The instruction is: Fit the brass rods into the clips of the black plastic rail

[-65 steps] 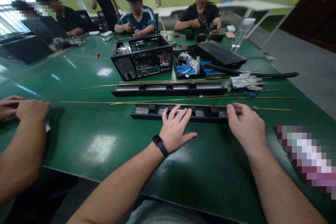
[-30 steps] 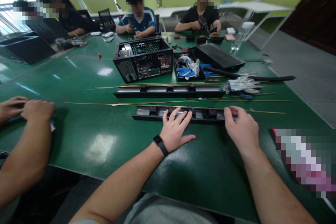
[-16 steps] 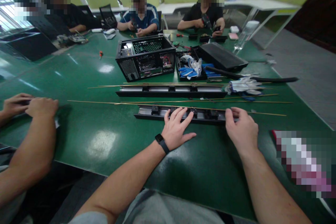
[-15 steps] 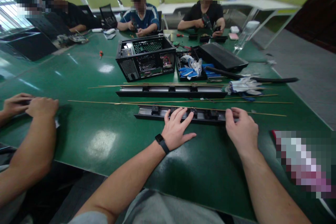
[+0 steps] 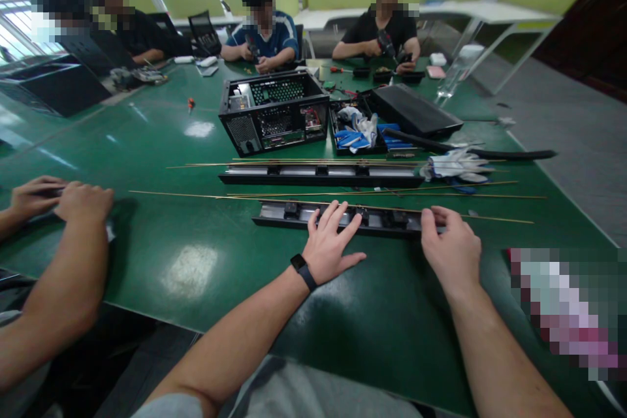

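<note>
A long black channel rail [image 5: 279, 215] with a silvery inside lies across the table in front of me. Several black blocks [image 5: 292, 209] sit in it. My left hand [image 5: 330, 241] rests over the middle of this rail, palm down with fingers spread, hiding part of it. At the rail's right end, my right hand [image 5: 451, 245] is closed, thumb and fingers gripping that end. A thin brass-coloured rod [image 5: 490, 217] runs along the rail's far side and past my right fingertips. Farther off, a second black channel rail [image 5: 294, 179] lies roughly parallel, with more thin rods around it.
Beyond the rails stand an open computer case [image 5: 274, 111] and a black tray holding gloves [image 5: 357, 130]. More gloves [image 5: 455, 164] lie by the far rail's right end, near a black tube [image 5: 519, 155]. A neighbour's hands [image 5: 83, 199] are at left; other people sit opposite.
</note>
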Demonstrator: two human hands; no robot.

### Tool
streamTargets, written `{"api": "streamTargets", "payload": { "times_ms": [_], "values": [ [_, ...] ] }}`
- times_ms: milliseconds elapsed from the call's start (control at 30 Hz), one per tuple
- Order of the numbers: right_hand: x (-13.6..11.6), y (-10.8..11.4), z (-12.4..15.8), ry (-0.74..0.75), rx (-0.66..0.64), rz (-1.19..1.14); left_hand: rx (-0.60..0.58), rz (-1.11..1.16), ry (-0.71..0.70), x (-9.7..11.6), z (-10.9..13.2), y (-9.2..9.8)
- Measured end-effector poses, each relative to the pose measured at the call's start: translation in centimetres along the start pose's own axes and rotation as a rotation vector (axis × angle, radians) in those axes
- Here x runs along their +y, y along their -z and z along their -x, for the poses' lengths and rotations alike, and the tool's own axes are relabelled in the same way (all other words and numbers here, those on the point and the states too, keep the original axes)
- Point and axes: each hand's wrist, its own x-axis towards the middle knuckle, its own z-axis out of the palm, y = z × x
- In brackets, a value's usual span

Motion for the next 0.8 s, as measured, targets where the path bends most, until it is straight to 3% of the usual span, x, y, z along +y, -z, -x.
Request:
{"api": "streamTargets", "payload": {
  "times_ms": [800],
  "values": [
    [0.0,0.05,0.01,-0.015,-0.013,0.004,0.026,0.01,0.004,-0.25,0.23,-0.4]
  ]
}}
